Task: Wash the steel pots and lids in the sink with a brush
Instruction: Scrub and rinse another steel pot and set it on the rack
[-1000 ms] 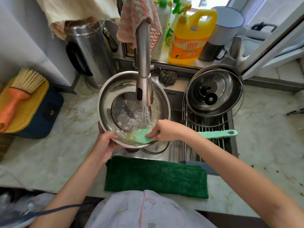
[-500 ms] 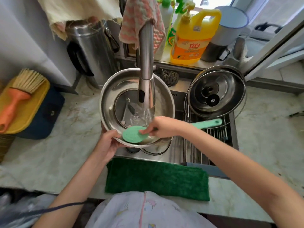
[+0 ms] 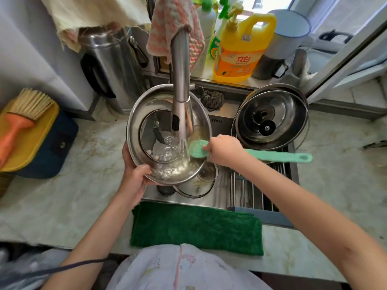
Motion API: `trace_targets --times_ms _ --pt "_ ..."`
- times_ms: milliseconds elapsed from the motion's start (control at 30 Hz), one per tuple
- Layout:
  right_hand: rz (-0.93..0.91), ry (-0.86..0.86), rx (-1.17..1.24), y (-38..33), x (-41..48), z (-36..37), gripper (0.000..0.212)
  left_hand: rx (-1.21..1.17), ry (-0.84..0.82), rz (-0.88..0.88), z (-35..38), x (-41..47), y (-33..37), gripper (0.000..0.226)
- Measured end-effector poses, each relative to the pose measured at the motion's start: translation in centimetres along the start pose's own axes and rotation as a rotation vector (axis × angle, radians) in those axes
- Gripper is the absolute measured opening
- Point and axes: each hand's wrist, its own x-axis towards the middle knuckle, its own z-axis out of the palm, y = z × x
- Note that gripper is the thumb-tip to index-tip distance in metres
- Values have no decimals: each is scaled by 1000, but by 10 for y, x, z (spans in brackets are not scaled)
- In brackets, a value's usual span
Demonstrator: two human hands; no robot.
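Note:
A steel pot (image 3: 138,122) is held tilted over the sink (image 3: 219,197) under the running tap (image 3: 180,88). My left hand (image 3: 134,176) grips its near-left rim. My right hand (image 3: 225,150) grips a green long-handled brush (image 3: 278,156); the round brush head (image 3: 198,148) presses on the pot's inner right wall beside the water stream. Below the pot a glass lid (image 3: 199,185) lies in the sink. A second steel pot with lids (image 3: 270,118) rests on the wire rack (image 3: 251,191) at the right.
A green cloth (image 3: 194,227) lies along the counter's front edge. A yellow detergent jug (image 3: 238,53), bottles and a mug stand on the sill behind. A steel canister (image 3: 113,65) stands back left; an orange brush (image 3: 18,118) lies on a yellow board. A dark scourer (image 3: 212,99) sits behind the sink.
The brush head has swept from the pot's near rim to its right inner wall, and my right hand has moved right and away. My left hand still holds the pot.

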Motion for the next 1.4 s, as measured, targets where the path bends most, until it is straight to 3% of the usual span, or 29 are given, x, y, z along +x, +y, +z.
trace_targets --times_ms 67,267,367,433,500,567,733,800,967,1133,1300,1400 --pt "26 -41 185 -4 -4 13 33 11 16 18 6 0 -1 91" --pt "32 -365 1056 -44 -29 36 30 85 43 30 20 2 -10 94" --pt "-26 -332 1005 -42 -31 41 32 64 68 20 22 2 -11 94" --pt "-41 -213 736 -29 -28 47 35 39 78 13 20 0 -9 94" --pt "59 -73 556 -12 -22 58 38 44 87 10 18 -2 -11 93" --pt "119 -28 635 -10 -21 67 36 23 105 6 20 -3 -12 92" --pt "25 -155 1061 -57 -44 65 30 13 127 -3 24 1 -13 91" --pt "-17 -162 958 -53 -36 64 30 -2 125 -36 18 0 -12 91" --pt "5 -126 425 -5 4 62 34 15 79 -101 3 -6 -1 82" --pt "-16 229 161 19 50 39 39 65 -6 -259 -6 -12 3 76" --pt "-587 652 -171 -1 71 6 19 98 -43 -413 2 -13 10 69" --pt "-751 661 -249 -10 79 -5 25 124 -61 -456 2 -15 12 71"
